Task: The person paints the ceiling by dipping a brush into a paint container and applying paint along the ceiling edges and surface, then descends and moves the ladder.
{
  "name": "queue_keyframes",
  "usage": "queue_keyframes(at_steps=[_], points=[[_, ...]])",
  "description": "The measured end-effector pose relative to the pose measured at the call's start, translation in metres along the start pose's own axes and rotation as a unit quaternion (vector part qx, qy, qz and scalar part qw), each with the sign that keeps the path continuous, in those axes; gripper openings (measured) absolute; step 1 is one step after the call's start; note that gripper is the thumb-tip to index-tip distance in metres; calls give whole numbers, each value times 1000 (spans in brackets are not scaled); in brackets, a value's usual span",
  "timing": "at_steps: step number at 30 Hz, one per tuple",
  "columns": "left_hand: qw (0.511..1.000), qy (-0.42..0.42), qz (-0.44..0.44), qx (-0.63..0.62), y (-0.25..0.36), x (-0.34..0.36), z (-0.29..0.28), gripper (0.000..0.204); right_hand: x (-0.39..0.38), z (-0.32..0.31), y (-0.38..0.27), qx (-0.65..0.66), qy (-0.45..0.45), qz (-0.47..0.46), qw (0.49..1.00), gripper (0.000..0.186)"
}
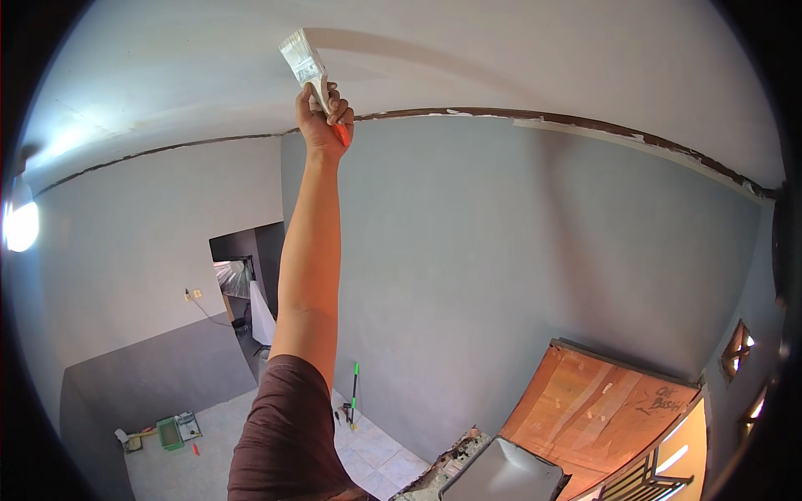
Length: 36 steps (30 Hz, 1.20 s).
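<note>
My left hand is raised high at the end of an outstretched arm, with its fingers closed round the handle of a flat paintbrush. The brush has pale bristles and an orange handle end, and it tilts up and to the left. Behind the bristles is the whitish ceiling; I cannot tell whether they touch it. A brown, unpainted strip runs along the joint between ceiling and grey wall, just right of the hand. My right hand is out of view.
At lower right a brown wooden panel leans beside a grey rectangular thing. On the tiled floor lie a green tray, a roller and a green-and-black pole. A lit lamp hangs at far left; a doorway opens behind my arm.
</note>
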<state>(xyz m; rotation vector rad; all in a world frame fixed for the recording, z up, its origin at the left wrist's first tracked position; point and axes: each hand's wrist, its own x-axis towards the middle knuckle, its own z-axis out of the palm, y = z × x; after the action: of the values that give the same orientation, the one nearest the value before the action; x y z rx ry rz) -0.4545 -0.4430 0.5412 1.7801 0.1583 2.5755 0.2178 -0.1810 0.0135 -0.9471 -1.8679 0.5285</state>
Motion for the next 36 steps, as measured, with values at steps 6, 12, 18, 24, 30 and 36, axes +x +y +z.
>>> queue_keyframes(at_steps=[6,12,18,24,30,36], points=[[993,71,-52,80,-18,4,-19,38,1,-6,1,-10,0,-10,1000,30],[941,177,-203,207,-28,13,-51,37,-4,1,1,-21,-4,-29,999,30],[868,222,-330,299,-50,4,-75,39,-13,0,12,32,-15,51,998,26],[874,168,-322,322,-44,16,-54,40,-8,0,5,8,-26,53,998,24],[916,161,-187,317,-41,25,0,37,-5,2,8,-8,-26,10,1000,25],[963,77,-50,251,19,-17,-3,36,5,7,-4,13,-42,58,997,29]])
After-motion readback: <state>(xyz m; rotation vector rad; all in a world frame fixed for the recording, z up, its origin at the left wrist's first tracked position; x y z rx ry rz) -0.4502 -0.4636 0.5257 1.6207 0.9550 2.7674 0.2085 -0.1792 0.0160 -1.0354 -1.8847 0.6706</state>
